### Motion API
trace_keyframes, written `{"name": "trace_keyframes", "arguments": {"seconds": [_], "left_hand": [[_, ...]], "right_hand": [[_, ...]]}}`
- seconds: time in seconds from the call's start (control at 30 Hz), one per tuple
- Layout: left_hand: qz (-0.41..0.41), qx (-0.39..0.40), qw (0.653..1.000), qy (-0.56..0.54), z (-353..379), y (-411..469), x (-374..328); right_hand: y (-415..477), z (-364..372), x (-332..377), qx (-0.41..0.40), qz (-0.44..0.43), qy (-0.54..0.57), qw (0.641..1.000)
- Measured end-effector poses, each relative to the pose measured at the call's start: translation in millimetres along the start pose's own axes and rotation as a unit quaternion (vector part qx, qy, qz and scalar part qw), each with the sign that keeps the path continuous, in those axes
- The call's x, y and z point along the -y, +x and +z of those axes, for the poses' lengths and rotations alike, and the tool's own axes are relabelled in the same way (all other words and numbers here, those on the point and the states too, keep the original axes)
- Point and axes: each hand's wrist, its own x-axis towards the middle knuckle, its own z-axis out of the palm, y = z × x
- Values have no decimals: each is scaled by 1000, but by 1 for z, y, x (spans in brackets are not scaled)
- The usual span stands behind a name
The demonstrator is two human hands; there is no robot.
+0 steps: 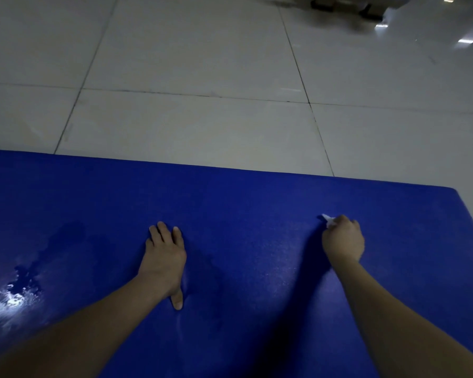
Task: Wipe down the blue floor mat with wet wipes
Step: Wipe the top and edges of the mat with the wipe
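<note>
L hand (163, 255) flat on mat (243, 208); R hand (343, 240) fist hides wipe (327, 219), tip showing.

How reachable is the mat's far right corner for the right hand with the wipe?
Probably yes: the right hand grips the wipe near that corner, with only bare mat between.

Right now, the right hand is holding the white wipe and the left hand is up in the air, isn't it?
Not quite. The right hand does hold the white wipe, but the left hand is not up in the air. The head view shows it resting flat on the blue mat, with its fingers straight.
</note>
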Motion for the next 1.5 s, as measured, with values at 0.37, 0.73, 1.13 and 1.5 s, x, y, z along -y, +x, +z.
{"name": "trace_keyframes", "arguments": {"seconds": [0.37,0.73,1.13,1.5], "left_hand": [[-5,-4,1000,25,2,3,0],[-10,4,1000,12,2,1,-1],[-11,-2,1000,17,1,3,-3],[-7,-2,999,40,7,6,0]], "right_hand": [[-98,66,166,69,-220,50,972],[-33,26,99,56,-216,-27,974],[14,27,44,-22,-72,1,997],[-78,89,210,89,-320,-125,935]]}}
